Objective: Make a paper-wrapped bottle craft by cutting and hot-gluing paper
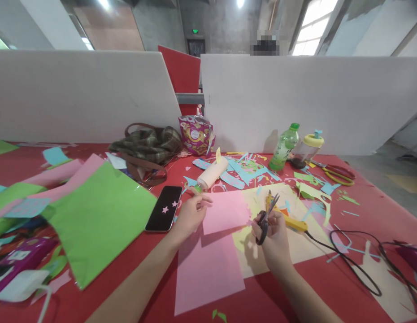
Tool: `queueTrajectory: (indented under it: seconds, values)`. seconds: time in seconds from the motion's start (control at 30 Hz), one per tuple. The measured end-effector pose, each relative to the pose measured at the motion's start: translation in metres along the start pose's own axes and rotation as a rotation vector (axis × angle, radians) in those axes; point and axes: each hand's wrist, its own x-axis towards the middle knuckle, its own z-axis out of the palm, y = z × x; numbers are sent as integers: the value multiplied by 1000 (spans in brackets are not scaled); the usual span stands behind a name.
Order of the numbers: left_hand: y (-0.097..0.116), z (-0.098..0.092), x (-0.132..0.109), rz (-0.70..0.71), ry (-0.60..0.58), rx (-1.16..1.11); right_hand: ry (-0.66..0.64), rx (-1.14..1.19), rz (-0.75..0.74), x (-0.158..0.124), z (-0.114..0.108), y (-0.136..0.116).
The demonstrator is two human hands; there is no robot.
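My left hand (191, 213) is closed at the left edge of a pink paper sheet (225, 211), thumb and fingers pinched on it. This sheet is tilted up off the table and has a jagged cut right edge. Black-handled scissors (267, 215) are in my right hand (275, 235), with the blades pointing up and a little apart, just right of that edge. Beneath lie another pink sheet (208, 278) and a cream sheet (262, 260). A phone (163, 220) with small pink paper stars (165, 209) on it lies left of my left hand.
A yellow glue gun (296, 223) with a black cord lies to the right. Behind are a white paper roll (213, 174), blue scraps (242, 170), a green bottle (285, 148), a yellow-lidded cup (309, 148) and red-handled scissors (339, 172). Green sheets (104, 220) cover the left.
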Motion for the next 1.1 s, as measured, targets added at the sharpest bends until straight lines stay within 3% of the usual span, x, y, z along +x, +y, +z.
queueTrajectory:
  seconds: [0.13,0.3,0.47,0.63,0.77,1.1]
  values:
    - [-6,-1,-12,-39,-89,-2,-45,-40,0,-4,3,1]
    - [-11,10,-28,129,-26,47,-86,-82,2,-8,7,10]
    - [-14,31,-44,46,11,-128,-121,-158,-7,-10,15,13]
    - [-13,41,-53,34,60,-207,-158,-93,119,-15,27,2]
    - [-10,45,-59,54,85,-246,-157,-13,147,-19,35,4]
    - [-10,58,-77,24,-6,-428,-68,-62,116,-20,35,21]
